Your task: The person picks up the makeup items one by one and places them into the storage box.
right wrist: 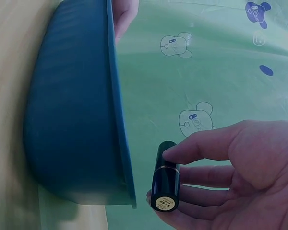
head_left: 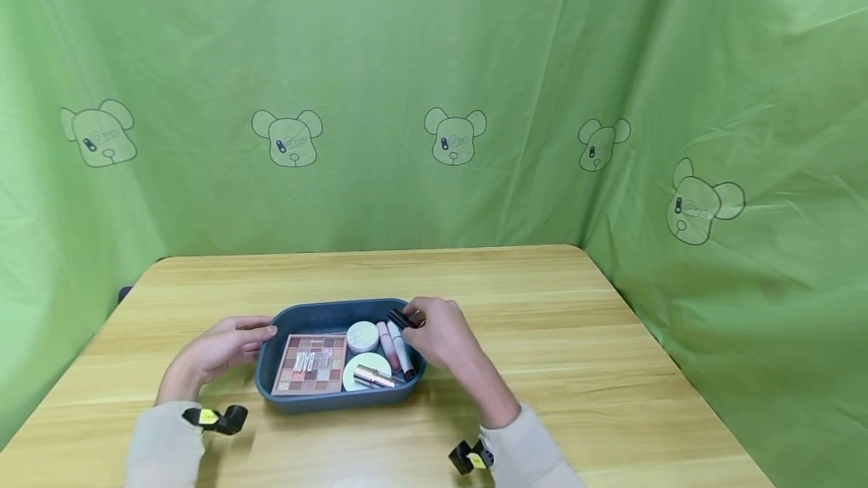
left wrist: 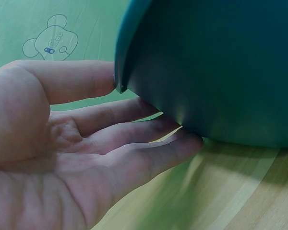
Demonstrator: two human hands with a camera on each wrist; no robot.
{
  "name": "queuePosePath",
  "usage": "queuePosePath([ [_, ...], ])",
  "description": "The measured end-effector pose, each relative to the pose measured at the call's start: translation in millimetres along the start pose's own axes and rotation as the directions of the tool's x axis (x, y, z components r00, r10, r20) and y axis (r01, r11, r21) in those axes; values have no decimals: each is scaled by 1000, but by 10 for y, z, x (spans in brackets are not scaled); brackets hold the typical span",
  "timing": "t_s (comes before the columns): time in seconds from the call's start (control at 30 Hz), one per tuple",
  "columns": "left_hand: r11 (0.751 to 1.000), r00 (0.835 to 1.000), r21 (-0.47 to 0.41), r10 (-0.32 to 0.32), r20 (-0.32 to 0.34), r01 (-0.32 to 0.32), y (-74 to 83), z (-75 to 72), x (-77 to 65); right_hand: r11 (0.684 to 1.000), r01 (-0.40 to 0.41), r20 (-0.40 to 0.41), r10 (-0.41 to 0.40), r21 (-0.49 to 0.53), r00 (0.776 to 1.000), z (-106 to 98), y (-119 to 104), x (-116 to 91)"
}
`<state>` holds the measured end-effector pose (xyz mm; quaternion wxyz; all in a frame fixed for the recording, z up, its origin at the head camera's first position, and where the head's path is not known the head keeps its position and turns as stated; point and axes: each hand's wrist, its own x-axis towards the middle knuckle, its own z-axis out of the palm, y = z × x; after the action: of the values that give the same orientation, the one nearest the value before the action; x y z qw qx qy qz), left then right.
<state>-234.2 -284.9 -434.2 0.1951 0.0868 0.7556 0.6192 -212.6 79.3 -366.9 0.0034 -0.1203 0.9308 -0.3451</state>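
Observation:
A dark blue oval tray (head_left: 319, 404) stands on the table with makeup inside. At its left end my left hand (head_left: 218, 351) has fairly straight fingers against the outer wall and the thumb tip at the rim. My right hand (head_left: 444, 331) pinches a black lipstick (right wrist: 166, 179) with a thin gold band between thumb and fingers, over the tray's right end. Inside the tray lie an eyeshadow palette (head_left: 294, 369), a round white jar (head_left: 362, 337), a round pale compact (head_left: 349, 375) with a shiny metallic tube (head_left: 375, 376) on it, and two slim tubes (head_left: 387, 345).
The wooden table (head_left: 576, 367) extends to both sides of the tray and in front of it. A green curtain (head_left: 380, 194) with bear-head prints hangs behind the table and along its sides. Both wrists carry small black cameras.

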Motion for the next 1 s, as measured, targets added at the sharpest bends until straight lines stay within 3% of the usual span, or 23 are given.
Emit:
queuePosePath([
  [0.43, 1000, 1000, -11, 18, 19, -18, -15, -6, 8, 1000, 26, -28, -26, -11, 999, 88, -29, 5],
  [0.8, 1000, 1000, -14, 10, 6, -10, -20, -1, 13, 995, 92, -33, -93, -32, 995, 174, -50, -19],
  [1.0, 1000, 1000, -11, 6, 5, -6, -21, 1, 15, 997, 75, -17, -75, -24, 997, 219, -74, -23],
])
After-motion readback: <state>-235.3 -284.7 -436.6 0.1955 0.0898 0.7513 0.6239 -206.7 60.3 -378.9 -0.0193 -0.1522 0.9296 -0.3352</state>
